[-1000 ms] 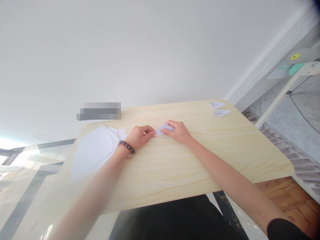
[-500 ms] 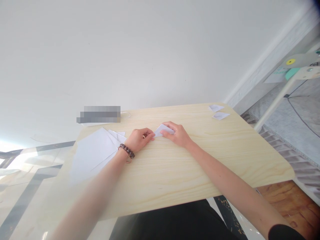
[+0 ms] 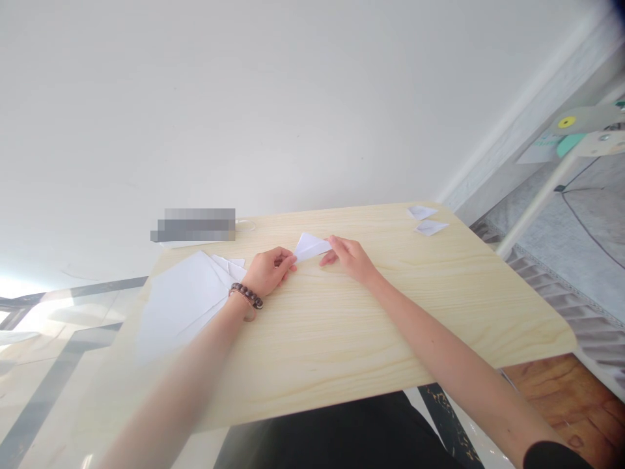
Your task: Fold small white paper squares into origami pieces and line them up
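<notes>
A small folded piece of white paper (image 3: 309, 246), roughly triangular with a crease across it, is held just above the tabletop between my two hands. My left hand (image 3: 271, 268), with a dark beaded bracelet at the wrist, pinches its lower left corner between thumb and fingers. At the paper's right tip, the thumb and forefinger of my right hand (image 3: 350, 257) are closed on it, while its other fingers curl beneath. Part of the paper is hidden behind the fingertips.
Sheets of white paper (image 3: 180, 306) lie overlapping on the table's left side. Two folded paper pieces (image 3: 431, 227) rest near the far right corner of the wooden table (image 3: 351, 352). A blurred-out item (image 3: 195, 225) stands at the back left, close to the wall (image 3: 293, 117).
My right hand has shifted its grip from the paper's body to its right tip, leaving more of the paper showing. My left hand has moved slightly left, and the paper is turned a little.
</notes>
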Available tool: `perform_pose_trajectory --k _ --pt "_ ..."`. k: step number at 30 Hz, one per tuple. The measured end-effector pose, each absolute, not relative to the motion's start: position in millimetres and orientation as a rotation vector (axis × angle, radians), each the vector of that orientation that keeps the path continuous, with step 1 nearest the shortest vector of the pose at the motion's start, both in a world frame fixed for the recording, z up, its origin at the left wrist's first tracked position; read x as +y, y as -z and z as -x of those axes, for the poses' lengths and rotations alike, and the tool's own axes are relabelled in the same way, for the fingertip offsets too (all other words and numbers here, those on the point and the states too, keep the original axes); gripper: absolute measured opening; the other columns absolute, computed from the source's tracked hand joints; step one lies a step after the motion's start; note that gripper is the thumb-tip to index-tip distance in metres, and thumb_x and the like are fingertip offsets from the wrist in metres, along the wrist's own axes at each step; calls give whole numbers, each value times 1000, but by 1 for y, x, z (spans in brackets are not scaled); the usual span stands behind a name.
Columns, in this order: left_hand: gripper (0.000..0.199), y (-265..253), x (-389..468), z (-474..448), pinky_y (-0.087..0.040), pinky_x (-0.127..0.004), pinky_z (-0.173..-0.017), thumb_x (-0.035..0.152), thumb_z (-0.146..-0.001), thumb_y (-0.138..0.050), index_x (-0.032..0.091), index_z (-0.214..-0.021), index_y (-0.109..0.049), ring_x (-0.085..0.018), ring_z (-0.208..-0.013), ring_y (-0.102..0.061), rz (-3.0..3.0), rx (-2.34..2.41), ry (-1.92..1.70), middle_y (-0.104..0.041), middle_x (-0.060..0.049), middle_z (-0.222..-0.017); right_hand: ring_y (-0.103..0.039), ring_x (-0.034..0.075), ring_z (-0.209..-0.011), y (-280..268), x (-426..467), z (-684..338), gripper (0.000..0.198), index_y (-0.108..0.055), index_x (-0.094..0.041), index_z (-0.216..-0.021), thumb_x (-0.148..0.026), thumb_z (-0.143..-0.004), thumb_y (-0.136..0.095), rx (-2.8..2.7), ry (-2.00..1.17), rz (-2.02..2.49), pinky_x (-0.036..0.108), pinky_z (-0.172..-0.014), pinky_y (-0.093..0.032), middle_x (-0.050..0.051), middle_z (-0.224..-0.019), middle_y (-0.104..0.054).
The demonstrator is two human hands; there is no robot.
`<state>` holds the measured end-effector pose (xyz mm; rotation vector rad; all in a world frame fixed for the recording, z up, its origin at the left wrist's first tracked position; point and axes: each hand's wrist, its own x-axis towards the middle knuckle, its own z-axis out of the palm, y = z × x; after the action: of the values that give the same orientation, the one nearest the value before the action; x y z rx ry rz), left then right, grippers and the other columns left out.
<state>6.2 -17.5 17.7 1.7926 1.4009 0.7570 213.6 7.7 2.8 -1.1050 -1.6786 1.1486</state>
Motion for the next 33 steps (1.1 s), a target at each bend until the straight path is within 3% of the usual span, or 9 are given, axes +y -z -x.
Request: perform_pose_trajectory --k 5,19,28,33 --pt "33 -18 -17 -7 -38 -22 -43 48 -78 -45 18 -78 -57 -10 -39 -48 -1807 1414 -726 -59 1 -54 -65 14 -68 3 9 -212 40 -58 -15 -91 -50 -81 -42 -1674 -1172 1082 26 -65 -52 8 -83 -68" --pt "41 -23 -19 -7 -28 -20 -42 50 -80 -40 18 -72 -64 -7 -38 -34 -1901 1364 -601 -55 3 -50 -65 14 -66 0 5 -212 37 -61 -14 -91 -47 -81 -45 -1703 -1164 1052 26 -64 -51 7 -77 -68" --pt "42 -26 -20 -9 -29 -20 -46 48 -80 -39 16 -69 -64 -7 -43 -38 -1924 1365 -557 -58 2 -54 -65 15 -68 -2 4 -211 37 -63 -14 -85 -46 -82 -43 -1776 -1103 1081 26 -67 -51 7 -76 -68" --pt "40 -26 -22 -11 -33 -19 -48 53 -74 -48 16 -79 -64 -9 -51 -47 -1845 1336 -573 -62 2 -61 -65 15 -69 -3 2 -211 37 -63 -15 -84 -46 -82 -43 -1811 -1126 1044 26 -66 -51 6 -73 -68"
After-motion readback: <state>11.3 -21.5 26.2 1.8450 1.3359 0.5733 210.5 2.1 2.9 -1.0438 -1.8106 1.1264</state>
